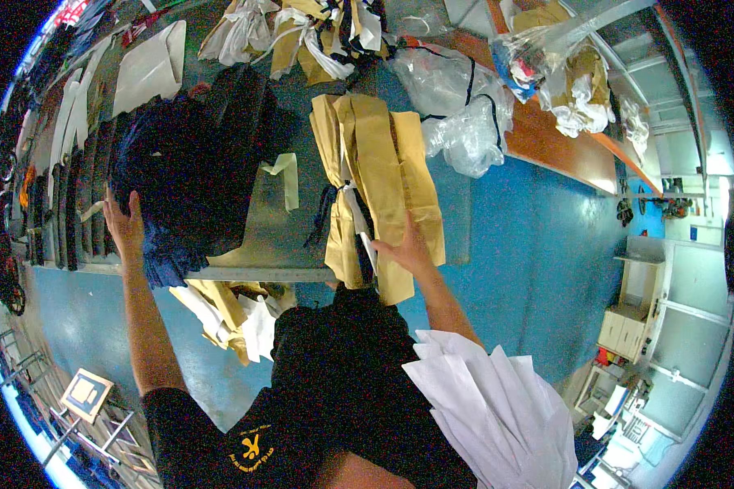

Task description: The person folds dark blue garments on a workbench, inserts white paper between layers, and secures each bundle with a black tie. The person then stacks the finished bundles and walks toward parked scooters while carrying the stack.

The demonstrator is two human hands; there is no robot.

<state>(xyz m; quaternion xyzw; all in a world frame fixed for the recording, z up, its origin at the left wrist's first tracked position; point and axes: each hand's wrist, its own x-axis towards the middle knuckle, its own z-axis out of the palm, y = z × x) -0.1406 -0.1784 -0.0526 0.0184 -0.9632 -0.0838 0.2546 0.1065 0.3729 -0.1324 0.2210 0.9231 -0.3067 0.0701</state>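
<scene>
My left hand [124,224] rests against the left side of a heap of dark navy fabric [171,179], fingers stretched out and thumb apart. On the right, my right hand [408,248] lies spread on a bundle of folded brown paper [375,163], thumb and forefinger apart. A dark strip is tied about the bundle's middle, and some white paper shows in its fold. Its lower end reaches past the table edge toward my chest. A sheaf of white paper sheets [497,407] fans out by my right upper arm; what holds it is hidden.
The dark table [294,232] has a metal front edge. Dark folded pieces [73,212] stand in a row at left, with a white sheet [151,69] behind. Clear plastic bags [465,106] lie far right. Below the edge is another brown and white paper bundle [232,318].
</scene>
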